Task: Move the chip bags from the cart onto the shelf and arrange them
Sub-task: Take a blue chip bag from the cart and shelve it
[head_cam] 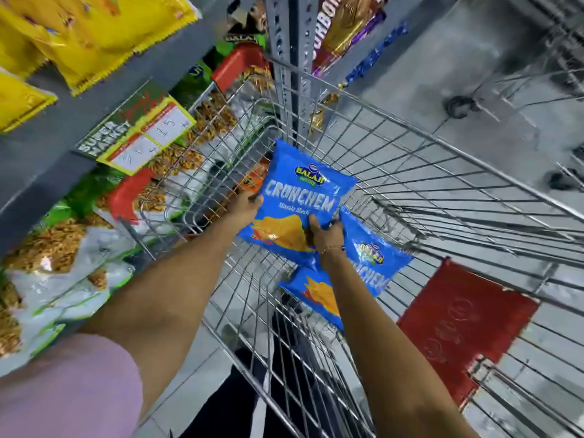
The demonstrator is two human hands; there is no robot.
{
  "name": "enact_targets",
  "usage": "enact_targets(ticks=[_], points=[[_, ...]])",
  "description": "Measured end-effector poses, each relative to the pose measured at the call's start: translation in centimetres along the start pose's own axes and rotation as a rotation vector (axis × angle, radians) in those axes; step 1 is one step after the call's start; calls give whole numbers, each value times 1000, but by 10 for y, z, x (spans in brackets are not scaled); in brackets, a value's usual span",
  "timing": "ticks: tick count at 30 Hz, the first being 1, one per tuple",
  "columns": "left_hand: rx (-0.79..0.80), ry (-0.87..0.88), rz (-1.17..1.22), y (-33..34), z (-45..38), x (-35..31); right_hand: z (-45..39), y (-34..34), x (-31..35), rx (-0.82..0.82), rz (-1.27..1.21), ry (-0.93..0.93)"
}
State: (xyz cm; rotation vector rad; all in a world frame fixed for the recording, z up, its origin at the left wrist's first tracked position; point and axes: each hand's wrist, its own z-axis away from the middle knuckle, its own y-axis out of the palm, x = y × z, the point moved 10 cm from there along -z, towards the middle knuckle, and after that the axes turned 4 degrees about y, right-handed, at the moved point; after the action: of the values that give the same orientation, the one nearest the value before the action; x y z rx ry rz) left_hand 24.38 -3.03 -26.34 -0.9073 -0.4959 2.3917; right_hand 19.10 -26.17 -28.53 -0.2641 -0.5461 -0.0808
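A blue Crunchem chip bag (298, 197) is held up inside the wire cart (410, 172). My left hand (245, 205) grips its left edge and my right hand (324, 233) grips its lower right corner. A second blue chip bag (369, 267) lies on the cart's floor below, partly hidden by my right forearm. The grey shelf (63, 128) runs along the left, with yellow bags (94, 36) above it and green-and-white snack bags (63, 248) below it.
A price tag (148, 137) hangs from the shelf edge. A perforated grey upright (289, 58) stands at the cart's far corner. The cart's red flap (464, 324) lies at the right. More wire carts (543, 58) are parked beyond on the grey floor.
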Motion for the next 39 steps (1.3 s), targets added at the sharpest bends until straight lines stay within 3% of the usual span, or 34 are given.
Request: enact_targets(ticks=[7, 15, 19, 23, 29, 35, 39], points=[[-90, 20, 45, -27, 9, -1, 11, -14, -6, -54, -54, 23], [-194, 131, 29, -83, 103, -47, 78, -12, 16, 128, -159, -90], [-265, 319, 81, -120, 145, -72, 146, -39, 73, 112, -263, -311], [-369, 481, 76, -178, 254, -128, 238, -64, 156, 132, -203, -644], [-639, 787, 282, -285, 409, -170, 412, -80, 267, 255, -243, -1062], [-914, 1021, 331, -385, 564, -177, 579, -54, 338, 474, -280, -1351], [-1103, 1108, 336, -446, 639, -163, 661, -13, 373, 651, -321, -1430]])
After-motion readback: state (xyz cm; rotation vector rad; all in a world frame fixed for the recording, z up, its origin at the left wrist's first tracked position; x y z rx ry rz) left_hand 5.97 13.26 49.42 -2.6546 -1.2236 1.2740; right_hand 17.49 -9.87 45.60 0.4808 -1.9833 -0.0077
